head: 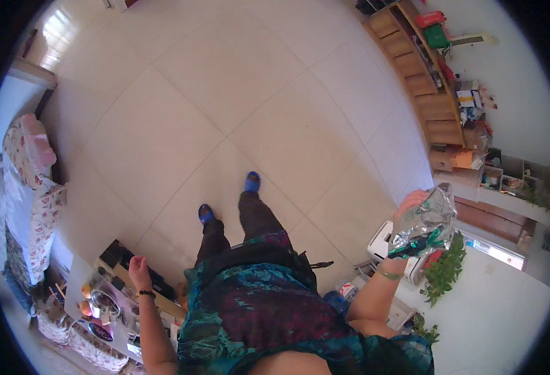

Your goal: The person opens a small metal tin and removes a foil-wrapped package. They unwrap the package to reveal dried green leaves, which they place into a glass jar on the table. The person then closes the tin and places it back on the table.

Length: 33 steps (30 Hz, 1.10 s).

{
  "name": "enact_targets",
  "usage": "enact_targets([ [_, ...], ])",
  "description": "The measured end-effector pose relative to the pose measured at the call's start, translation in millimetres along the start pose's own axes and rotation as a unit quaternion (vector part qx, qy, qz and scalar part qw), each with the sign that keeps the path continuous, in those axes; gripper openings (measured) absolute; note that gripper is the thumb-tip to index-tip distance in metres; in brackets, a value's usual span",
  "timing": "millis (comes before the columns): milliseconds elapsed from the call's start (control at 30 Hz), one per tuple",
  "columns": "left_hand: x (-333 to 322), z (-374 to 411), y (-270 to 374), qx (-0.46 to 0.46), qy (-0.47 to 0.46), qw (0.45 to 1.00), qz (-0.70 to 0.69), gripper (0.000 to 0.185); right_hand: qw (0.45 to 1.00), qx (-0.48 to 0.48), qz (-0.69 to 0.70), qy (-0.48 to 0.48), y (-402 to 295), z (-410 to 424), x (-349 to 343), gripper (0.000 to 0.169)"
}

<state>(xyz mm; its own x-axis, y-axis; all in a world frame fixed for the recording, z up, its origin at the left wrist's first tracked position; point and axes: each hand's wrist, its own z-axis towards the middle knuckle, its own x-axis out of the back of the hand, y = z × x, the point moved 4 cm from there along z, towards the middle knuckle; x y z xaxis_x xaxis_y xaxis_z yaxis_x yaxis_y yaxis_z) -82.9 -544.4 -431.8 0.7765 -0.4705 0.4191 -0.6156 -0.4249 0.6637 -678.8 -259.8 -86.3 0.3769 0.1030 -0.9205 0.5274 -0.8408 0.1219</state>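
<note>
Raised at the right, my right hand (410, 202) grips a crumpled silver foil bag (427, 222) with green printing. The bag hides part of that hand. A light bracelet circles the right wrist. My left hand (140, 272) hangs at the left with its fingers loosely curled, and nothing shows in it. A dark band is around the left wrist. Close by that hand is a table (80, 272) bearing a round dish (105, 302), orange fruit (86, 308) and other small items.
Pale floor tiles (228, 93) stretch ahead of my blue slippers (252, 182). A sofa with a floral cover (36, 164) lines the left. Along the right wall runs a wooden cabinet (420, 89) with things on top. A white appliance (380, 241) and a leafy plant (446, 272) are near my right arm.
</note>
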Motion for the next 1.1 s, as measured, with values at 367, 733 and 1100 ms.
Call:
enact_targets([
  [367,-209,-24,122,0.03,-0.051,0.987,0.15,0.01,0.997,0.068,0.03,0.011,-161,93,-25,0.033],
  [733,-382,31,271,0.003,-0.082,0.973,0.216,0.014,0.998,0.025,0.006,0.064,-223,265,-62,0.039],
  [1100,-528,157,339,-0.01,-0.147,0.946,0.287,0.014,0.993,-0.035,-0.034,0.11,-252,435,-55,0.04],
])
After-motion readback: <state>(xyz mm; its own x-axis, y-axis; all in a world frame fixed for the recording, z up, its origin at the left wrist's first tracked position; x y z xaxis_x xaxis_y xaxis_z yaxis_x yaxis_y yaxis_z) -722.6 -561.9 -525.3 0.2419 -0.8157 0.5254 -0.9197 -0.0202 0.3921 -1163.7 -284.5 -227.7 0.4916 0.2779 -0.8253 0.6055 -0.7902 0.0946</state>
